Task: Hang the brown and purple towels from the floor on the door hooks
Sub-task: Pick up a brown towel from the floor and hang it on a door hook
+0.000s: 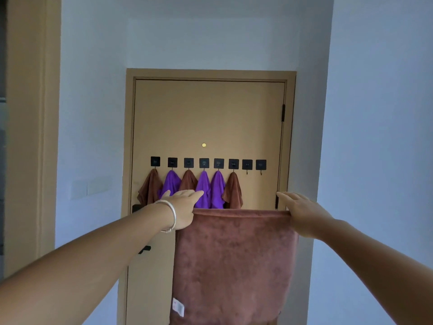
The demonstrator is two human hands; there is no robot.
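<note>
Towel first: a large brown plush towel (234, 261) hangs spread in front of the tan wooden door (208, 118), its top hem stretched level between the two hands, so its long axis at the grip runs left to right. The left hand (184, 211), with a silver bangle (172, 215) at the wrist, grips the left top corner; its fingers reach forward over the hem, nearly straight, and the thumb is hidden. The right hand (298, 211) grips the right top corner in the same way. The hands are well apart, with the whole width of the cloth between them. A white label (178, 307) shows near the lower left corner.

Beyond and above the hem, on the door, sits a row of eight black square adhesive hooks (203, 163). The six on the left each carry a small bunched towel: brown (150, 188), purple (172, 182), brown (188, 181), purple (203, 191), purple (218, 190), brown (233, 191). The two at the right end, the seventh hook (247, 165) and the eighth hook (261, 165), are bare.

Those free hooks lie up and to the right of the towel's middle, above the right part of the hem, so the right hand is the nearer one. Hanging it probably calls for gathering or lifting one corner up to a bare hook.
</note>
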